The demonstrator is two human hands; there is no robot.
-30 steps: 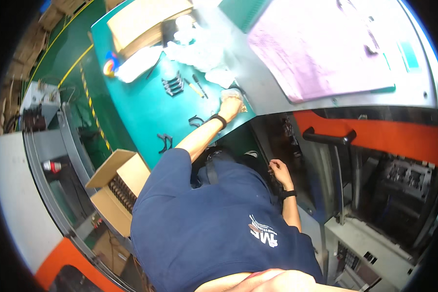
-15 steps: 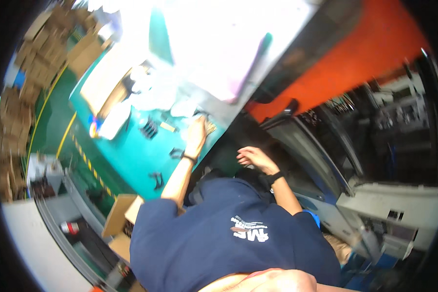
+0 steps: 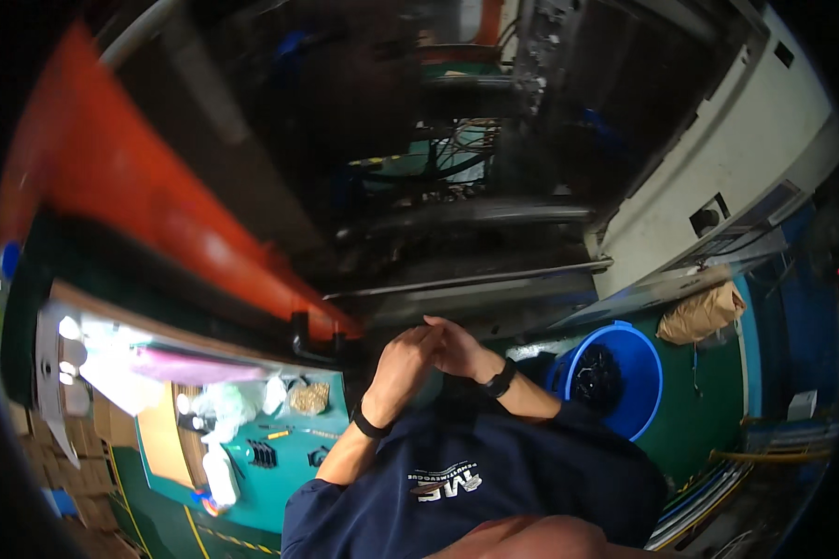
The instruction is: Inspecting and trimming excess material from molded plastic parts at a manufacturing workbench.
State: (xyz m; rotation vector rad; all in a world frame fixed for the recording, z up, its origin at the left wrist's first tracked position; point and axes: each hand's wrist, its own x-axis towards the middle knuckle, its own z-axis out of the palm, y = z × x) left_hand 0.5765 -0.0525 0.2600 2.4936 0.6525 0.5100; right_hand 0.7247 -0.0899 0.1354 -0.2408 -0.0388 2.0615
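My left hand (image 3: 399, 371) and my right hand (image 3: 462, 352) meet in front of my chest, just before the dark opening of a large machine (image 3: 466, 252). The left fingers bend in over the right hand, and the right fingers curl in towards the left. Whatever lies between them is hidden. On the green table (image 3: 280, 498) to my left sits a pile of small gold-coloured pieces (image 3: 309, 398). Nearby lie a row of black parts (image 3: 263, 454) and a single black part (image 3: 318, 456).
An orange machine panel (image 3: 177, 224) slants along the left. At my right stands a blue bucket (image 3: 660, 382) holding black pieces, with a brown paper sack (image 3: 704, 315) behind it. A white bottle (image 3: 220, 477) and a cardboard box (image 3: 170, 429) stand on the table.
I have turned right, from the table to the machine. My left hand has left the gold-coloured pieces and come to my right hand, which was apart before.
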